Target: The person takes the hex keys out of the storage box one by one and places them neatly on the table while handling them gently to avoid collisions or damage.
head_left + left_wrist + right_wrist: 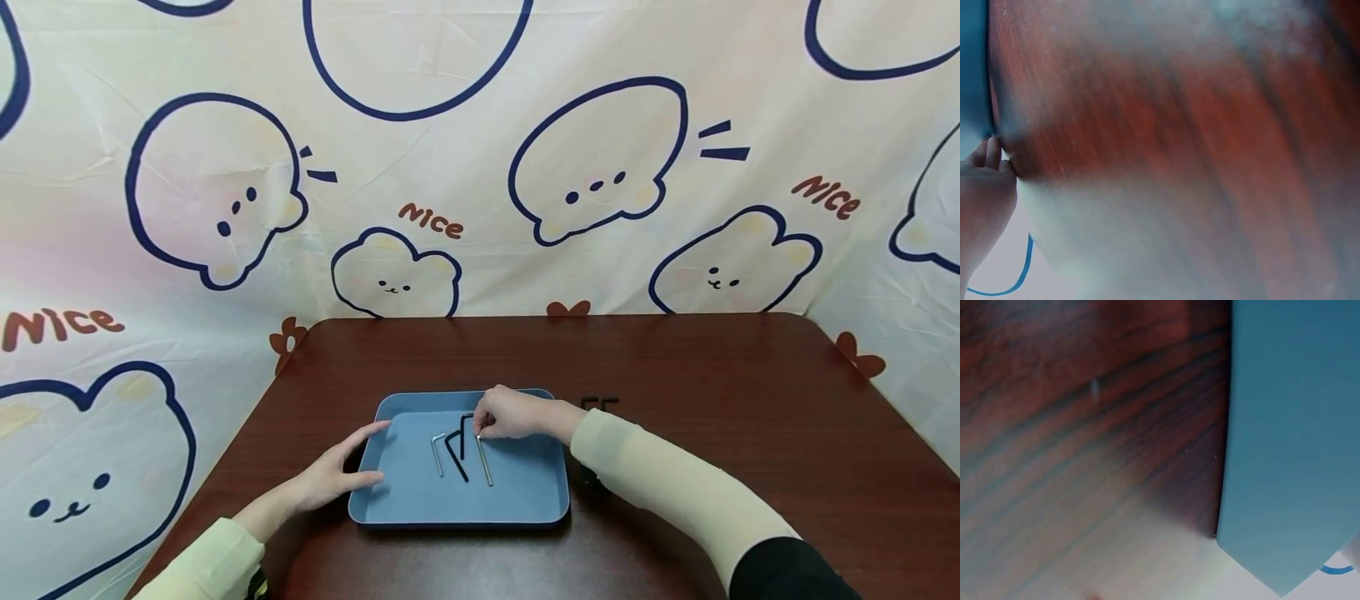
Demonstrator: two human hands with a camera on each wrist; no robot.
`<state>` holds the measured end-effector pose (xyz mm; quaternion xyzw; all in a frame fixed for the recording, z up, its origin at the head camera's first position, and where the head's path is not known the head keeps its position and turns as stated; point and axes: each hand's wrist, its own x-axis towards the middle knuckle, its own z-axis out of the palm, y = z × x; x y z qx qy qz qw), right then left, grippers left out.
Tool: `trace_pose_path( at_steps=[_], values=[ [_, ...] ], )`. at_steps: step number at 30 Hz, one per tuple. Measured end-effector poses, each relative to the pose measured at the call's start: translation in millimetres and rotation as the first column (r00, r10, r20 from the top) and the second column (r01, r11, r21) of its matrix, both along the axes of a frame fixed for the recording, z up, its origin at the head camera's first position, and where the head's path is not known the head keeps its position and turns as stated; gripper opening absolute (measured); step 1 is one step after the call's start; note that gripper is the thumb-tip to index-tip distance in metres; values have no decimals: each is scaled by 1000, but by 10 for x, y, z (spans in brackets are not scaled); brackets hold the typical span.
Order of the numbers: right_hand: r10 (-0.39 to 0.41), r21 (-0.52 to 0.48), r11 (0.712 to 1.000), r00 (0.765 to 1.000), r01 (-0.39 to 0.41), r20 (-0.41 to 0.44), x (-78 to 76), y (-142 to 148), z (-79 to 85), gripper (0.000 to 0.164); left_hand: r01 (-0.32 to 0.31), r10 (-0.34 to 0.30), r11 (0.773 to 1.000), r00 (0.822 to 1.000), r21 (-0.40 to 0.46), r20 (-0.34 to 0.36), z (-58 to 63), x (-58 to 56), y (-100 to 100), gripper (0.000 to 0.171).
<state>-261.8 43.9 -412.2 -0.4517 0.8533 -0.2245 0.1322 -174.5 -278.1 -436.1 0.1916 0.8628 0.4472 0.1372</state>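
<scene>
A: Pale left sleeve (202,560), closest to lens. Its hand?

B: Left hand (324,483) spread wide, thumb and fingertips at the blue tray (528,496)'s left rim. Worth keeping there, I'd judge, to steady it.

A: Inside, moving right?

B: Silver hex key (437,457), slanted black key (456,460), second black key (462,443), then brassy key (486,467), all in tray. Right hand (513,414), fingers curled, appears to pinch the brassy one's upper end.

A: Technique?

B: Light, firm pinch; mind the black neighbour.

A: Farther right?

B: Two dark keys (611,401) on the table (712,367), beyond the right wrist.
</scene>
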Motion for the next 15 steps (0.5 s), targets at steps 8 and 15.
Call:
trace_pose_path(
  at_steps=[8, 15],
  values=[
    [10, -9, 1000, 1000, -10, -6, -25, 37, 18, 8, -5, 5, 1000, 1000, 3, 9, -26, -2, 0, 72],
    [-11, -23, 1000, 1000, 10, -13, -22, 68, 88, 9, 0, 0, 1000, 1000, 0, -7, -13, 1, -1, 71]
  ],
)
